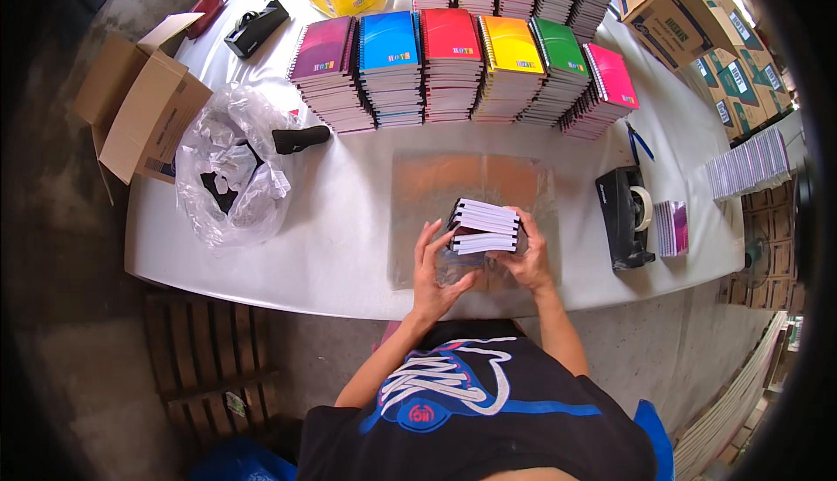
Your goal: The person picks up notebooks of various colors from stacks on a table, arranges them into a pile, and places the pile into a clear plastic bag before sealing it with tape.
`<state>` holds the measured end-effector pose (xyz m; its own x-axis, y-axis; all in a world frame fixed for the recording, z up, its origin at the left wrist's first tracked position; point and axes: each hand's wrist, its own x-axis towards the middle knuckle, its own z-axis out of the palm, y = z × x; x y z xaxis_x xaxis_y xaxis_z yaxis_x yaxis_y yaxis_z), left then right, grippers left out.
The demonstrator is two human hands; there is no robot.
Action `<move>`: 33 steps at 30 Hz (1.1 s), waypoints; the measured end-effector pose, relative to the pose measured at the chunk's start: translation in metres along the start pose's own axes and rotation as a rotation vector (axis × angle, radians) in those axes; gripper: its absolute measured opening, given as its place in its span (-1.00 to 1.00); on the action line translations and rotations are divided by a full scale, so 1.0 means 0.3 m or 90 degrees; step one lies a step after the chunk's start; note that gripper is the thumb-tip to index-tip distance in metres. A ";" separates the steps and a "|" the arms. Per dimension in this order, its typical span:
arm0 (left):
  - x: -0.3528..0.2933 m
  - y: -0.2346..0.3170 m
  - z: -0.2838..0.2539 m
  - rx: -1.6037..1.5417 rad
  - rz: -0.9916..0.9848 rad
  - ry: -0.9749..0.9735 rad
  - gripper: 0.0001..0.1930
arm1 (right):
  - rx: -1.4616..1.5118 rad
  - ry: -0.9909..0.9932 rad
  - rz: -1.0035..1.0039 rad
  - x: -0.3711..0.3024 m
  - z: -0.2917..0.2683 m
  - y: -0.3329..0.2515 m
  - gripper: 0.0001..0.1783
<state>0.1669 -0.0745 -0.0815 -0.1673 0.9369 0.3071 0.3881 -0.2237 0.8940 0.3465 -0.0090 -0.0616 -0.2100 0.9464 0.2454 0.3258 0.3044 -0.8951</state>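
Observation:
My right hand (529, 261) is closed round the right end of a small stack of notebooks (484, 226), with white page edges toward me and dark bits along the sides. A gap splits the stack into an upper and a lower bundle. At its left end is my left hand (438, 279), fingers stretched and thumb apart; a fingertip appears to touch the stack's side. Both hands are above a clear plastic sheet (410, 259) over a brownish surface on the white table (340, 263).
Piles of coloured spiral notebooks (452, 71) line the back. To the right are a black tape dispenser (621, 228), a small notebook stack (672, 228) and blue-handled pliers (641, 143). At left are a plastic bag (235, 211), an open carton (148, 115) and another tape dispenser (257, 28).

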 end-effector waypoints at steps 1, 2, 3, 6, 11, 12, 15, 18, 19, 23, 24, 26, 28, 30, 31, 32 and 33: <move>0.008 -0.004 -0.004 0.001 0.002 0.005 -0.33 | -0.010 -0.003 -0.003 0.001 -0.002 0.003 -0.19; 0.025 -0.010 -0.005 0.015 0.020 -0.001 -0.36 | -0.019 -0.006 -0.006 0.000 -0.004 0.010 -0.19; 0.051 -0.015 -0.007 0.029 0.038 -0.008 -0.40 | -0.028 -0.009 -0.008 0.000 -0.005 0.013 -0.19; 0.086 -0.039 -0.019 0.038 0.061 -0.043 -0.44 | -0.024 -0.012 0.009 0.007 -0.009 0.012 -0.20; 0.141 -0.046 -0.030 -0.081 -0.050 -0.096 -0.30 | 0.109 -0.062 0.020 -0.004 -0.001 0.069 -0.19; 0.171 -0.027 -0.044 -0.014 -0.033 -0.139 -0.26 | 0.161 -0.067 0.025 -0.008 0.008 0.085 -0.18; 0.216 -0.070 -0.044 -0.012 0.038 -0.190 -0.19 | 0.154 -0.059 0.025 -0.006 0.048 0.113 -0.18; 0.209 -0.089 -0.051 -0.124 0.029 -0.239 -0.29 | 0.100 -0.070 0.022 -0.022 0.041 0.128 -0.21; 0.204 -0.096 -0.046 -0.142 0.018 -0.237 -0.30 | 0.102 -0.079 0.034 -0.027 0.040 0.143 -0.21; 0.180 -0.128 -0.025 -0.164 0.016 -0.215 -0.30 | 0.169 -0.102 0.088 -0.029 0.043 0.172 -0.19; 0.184 -0.112 -0.026 -0.155 0.026 -0.206 -0.29 | 0.202 -0.106 0.104 -0.024 0.046 0.162 -0.18; 0.205 -0.085 -0.031 -0.171 -0.024 -0.198 -0.23 | 0.227 -0.081 0.126 -0.004 0.035 0.140 -0.16; 0.228 -0.079 -0.026 -0.264 -0.114 -0.143 -0.12 | 0.324 -0.080 0.210 0.040 0.016 0.027 -0.15; 0.267 -0.034 -0.026 -0.244 -0.243 -0.139 -0.16 | 0.369 -0.075 0.288 0.089 -0.002 -0.038 -0.26; 0.273 -0.028 -0.027 -0.197 -0.282 -0.141 -0.19 | 0.380 -0.081 0.312 0.110 -0.005 -0.034 -0.30; 0.246 -0.046 -0.024 0.018 -0.295 -0.140 -0.22 | 0.372 -0.100 0.384 0.116 -0.006 -0.010 -0.32; 0.206 -0.084 -0.014 0.234 -0.297 -0.137 -0.25 | 0.363 -0.116 0.452 0.126 -0.010 0.031 -0.34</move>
<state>0.1429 -0.0120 -0.0837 -0.2223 0.9552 -0.1953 0.6104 0.2926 0.7361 0.3442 0.0299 -0.0596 -0.2921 0.8443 -0.4493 -0.0596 -0.4849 -0.8725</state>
